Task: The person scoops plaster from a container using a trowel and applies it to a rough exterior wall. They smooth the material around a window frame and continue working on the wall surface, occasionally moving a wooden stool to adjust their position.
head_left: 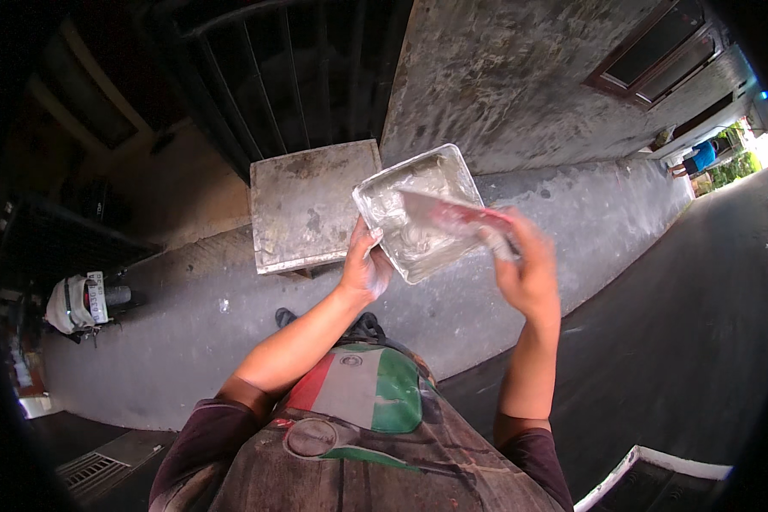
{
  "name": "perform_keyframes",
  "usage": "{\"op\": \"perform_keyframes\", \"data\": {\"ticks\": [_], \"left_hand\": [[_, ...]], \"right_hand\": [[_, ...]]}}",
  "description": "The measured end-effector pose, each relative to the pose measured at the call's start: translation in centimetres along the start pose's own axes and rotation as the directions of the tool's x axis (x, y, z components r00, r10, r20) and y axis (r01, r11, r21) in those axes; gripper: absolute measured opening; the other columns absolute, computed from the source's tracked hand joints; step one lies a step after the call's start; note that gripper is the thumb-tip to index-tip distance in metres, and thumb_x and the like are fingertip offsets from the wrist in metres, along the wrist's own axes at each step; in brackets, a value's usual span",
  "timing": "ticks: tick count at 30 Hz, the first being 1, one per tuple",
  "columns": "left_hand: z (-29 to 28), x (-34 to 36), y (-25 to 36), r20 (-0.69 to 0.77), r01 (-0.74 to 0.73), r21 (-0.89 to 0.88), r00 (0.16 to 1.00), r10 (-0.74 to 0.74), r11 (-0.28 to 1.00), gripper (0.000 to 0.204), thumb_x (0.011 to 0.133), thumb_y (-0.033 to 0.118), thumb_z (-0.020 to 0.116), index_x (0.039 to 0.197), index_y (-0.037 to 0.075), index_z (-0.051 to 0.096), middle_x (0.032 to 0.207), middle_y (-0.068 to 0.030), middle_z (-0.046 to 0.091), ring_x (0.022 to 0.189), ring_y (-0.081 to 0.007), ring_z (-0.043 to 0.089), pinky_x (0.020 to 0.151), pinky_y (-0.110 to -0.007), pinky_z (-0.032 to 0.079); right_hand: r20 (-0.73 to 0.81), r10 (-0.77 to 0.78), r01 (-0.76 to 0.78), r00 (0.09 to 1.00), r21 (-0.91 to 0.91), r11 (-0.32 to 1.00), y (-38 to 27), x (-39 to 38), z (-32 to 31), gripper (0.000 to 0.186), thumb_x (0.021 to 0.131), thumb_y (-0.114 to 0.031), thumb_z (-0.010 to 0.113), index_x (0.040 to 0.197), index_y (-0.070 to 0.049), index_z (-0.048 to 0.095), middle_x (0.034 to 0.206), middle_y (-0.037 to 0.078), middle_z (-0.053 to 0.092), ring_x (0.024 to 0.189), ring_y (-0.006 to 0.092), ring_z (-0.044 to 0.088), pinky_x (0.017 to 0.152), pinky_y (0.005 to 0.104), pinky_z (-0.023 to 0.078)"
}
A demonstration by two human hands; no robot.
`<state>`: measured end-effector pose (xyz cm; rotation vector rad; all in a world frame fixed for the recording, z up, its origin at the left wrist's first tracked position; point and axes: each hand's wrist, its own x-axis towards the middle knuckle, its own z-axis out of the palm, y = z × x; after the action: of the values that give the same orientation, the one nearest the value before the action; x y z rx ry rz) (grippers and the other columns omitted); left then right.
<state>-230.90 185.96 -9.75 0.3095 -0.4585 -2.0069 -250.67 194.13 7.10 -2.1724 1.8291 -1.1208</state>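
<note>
My left hand (367,269) grips the near left side of a square plastic tub (467,171), with the thumb at its rim. The tub is tilted toward me, and a wet grey-white paste (424,181) smears its floor and walls. My right hand (529,269) is closed round the end of a flat, reddish scraper (444,213), blurred by motion. Its blade reaches over the tub's opening; whether it touches the paste I cannot tell. Whitish residue marks the fingers of my left hand.
A worn wooden stand (311,200) with a pale, stained top is just left of the tub. Beyond are a dark barred gate (269,77) and a rough plastered wall (486,85). A parked motorbike (77,303) is far left; a person in blue (702,157) is far right.
</note>
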Motion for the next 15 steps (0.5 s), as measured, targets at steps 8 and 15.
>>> {"op": "perform_keyframes", "data": {"ticks": [8, 15], "left_hand": [[-1.9, 0.3, -0.7, 0.028, 0.131, -0.056, 0.991, -0.130, 0.990, 0.065, 0.090, 0.033, 0.066, 0.148, 0.015, 0.043, 0.141, -0.0070, 0.055, 0.131, -0.0259, 0.054, 0.112, -0.049, 0.044], [-0.3, 0.1, -0.3, 0.028, 0.156, -0.081, 0.988, -0.154, 0.985, 0.068, 0.089, 0.035, 0.068, 0.148, 0.016, 0.041, 0.143, -0.0076, 0.053, 0.134, -0.0276, 0.051, 0.114, -0.051, 0.042]], "right_hand": [[0.080, -0.013, -0.007, 0.997, 0.239, 0.971, 1.4, 0.2, 0.1, 0.039, 0.078, 0.005, 0.062, 0.117, 0.002, 0.064, 0.103, 0.023, 0.069, 0.097, 0.0442, 0.066, 0.086, 0.0432, 0.053], [0.159, 0.039, -0.060, 0.987, 0.131, 0.990, 0.3, 1.1, 1.9, 0.049, 0.075, 0.007, 0.060, 0.123, 0.002, 0.063, 0.108, 0.027, 0.069, 0.106, 0.0452, 0.066, 0.092, 0.0444, 0.053]]}}
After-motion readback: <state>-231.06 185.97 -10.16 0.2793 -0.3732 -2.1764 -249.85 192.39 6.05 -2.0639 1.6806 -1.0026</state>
